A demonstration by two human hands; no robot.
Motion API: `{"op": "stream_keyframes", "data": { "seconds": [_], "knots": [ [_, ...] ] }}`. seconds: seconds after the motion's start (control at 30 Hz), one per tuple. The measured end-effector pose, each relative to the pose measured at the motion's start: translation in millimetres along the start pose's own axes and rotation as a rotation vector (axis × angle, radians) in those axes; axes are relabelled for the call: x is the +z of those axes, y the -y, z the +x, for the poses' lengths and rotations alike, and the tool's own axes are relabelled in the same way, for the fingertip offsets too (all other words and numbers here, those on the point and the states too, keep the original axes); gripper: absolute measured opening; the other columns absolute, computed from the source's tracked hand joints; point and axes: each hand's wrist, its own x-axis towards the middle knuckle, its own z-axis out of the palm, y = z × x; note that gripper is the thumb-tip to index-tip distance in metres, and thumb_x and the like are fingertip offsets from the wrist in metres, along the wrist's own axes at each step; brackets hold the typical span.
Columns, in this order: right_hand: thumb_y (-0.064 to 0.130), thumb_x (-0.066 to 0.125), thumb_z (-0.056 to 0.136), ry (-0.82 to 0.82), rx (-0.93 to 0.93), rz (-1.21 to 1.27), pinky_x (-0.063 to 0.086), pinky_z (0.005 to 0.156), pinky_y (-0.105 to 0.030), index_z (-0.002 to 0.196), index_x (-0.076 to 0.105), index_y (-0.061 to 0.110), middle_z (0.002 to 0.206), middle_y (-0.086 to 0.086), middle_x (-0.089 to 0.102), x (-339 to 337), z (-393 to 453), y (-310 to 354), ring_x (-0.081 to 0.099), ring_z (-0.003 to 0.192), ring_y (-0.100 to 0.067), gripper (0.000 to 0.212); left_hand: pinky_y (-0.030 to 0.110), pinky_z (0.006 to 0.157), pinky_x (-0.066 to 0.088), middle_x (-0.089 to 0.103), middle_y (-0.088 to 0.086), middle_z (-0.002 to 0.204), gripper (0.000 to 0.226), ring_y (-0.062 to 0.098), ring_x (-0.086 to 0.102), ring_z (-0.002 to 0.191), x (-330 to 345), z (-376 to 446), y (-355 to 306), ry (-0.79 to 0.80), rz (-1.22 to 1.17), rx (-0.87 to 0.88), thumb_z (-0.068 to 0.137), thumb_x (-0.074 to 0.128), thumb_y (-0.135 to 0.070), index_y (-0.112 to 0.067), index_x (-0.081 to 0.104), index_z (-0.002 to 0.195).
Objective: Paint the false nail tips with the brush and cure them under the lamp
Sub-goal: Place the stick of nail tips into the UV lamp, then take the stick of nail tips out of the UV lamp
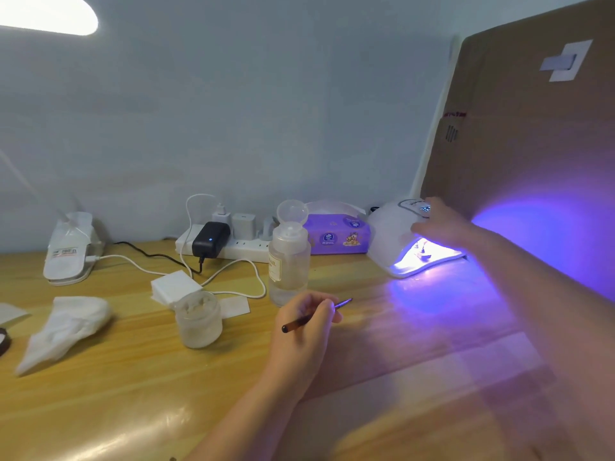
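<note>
Dim, soft-focus wide-angle view; violet glow from the lamp (404,242), blown-out ceiling light (46,13) top left.

Head-worn view, forward-down over wooden desk (133,377)

- White nail lamp (392,234), glowing violet-blue inside
- Brown-handled brush (307,319)
- Purple tissue pack (339,235) with cartoon print
- Yellow wood-grain table (133,377)
- Black adapter (210,239) on white power strip (239,249)
- Frosted white jar (198,319)
- Brown cardboard (532,134)
</note>
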Motion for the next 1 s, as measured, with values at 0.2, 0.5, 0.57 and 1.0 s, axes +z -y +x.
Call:
{"op": "stream_keyframes", "data": {
  "seconds": [0.2, 0.5, 0.57, 1.0],
  "knots": [
    [0.019, 0.061, 0.084, -0.104, -0.108, -0.024, 0.045, 0.084, -0.03, 0.13, 0.048, 0.011, 0.109, -0.013, 0.062, 18, -80, 21, 0.057, 0.104, -0.029, 0.048, 0.027, 0.06, 0.045, 0.071, 0.011, 0.077, 0.024, 0.017, 0.058, 0.066, 0, -1, 0, 0.013, 0.012, -0.003, 0.075, 0.051, -0.027, -0.011, 0.069, 0.08],
    [-0.001, 0.042, 0.094, 0.183, -0.424, 0.325, 0.044, 0.063, -0.007, 0.119, 0.065, 0.023, 0.075, 0.016, 0.064, 59, -203, 74, 0.061, 0.068, -0.005, 0.042, 0.023, 0.061, 0.044, 0.064, 0.011, 0.075, 0.019, 0.013, 0.058, 0.065, 4, 3, 6, -0.115, -0.021, 0.057, 0.089, 0.063, -0.002, -0.017, 0.053, 0.086],
    [-0.001, 0.04, 0.093, 0.205, -0.421, 0.377, 0.05, 0.076, -0.017, 0.123, 0.061, 0.03, 0.089, 0.017, 0.068, 69, -213, 78, 0.065, 0.083, -0.002, 0.048, 0.03, 0.067, 0.048, 0.067, 0.022, 0.082, 0.023, 0.023, 0.063, 0.074, 2, -1, 2, -0.141, -0.014, 0.086, 0.088, 0.063, 0.005, -0.015, 0.055, 0.082],
    [0.002, 0.048, 0.086, 0.098, -0.298, 0.648, 0.057, 0.083, -0.044, 0.094, 0.07, 0.037, 0.079, 0.004, 0.074, 88, -244, 112, 0.071, 0.082, -0.009, 0.042, 0.016, 0.069, 0.047, 0.072, -0.011, 0.078, 0.028, 0.0, 0.059, 0.071, -92, -78, -42, -0.027, 0.17, 0.249, 0.084, 0.067, 0.007, -0.016, 0.074, 0.099]
  ]
}}
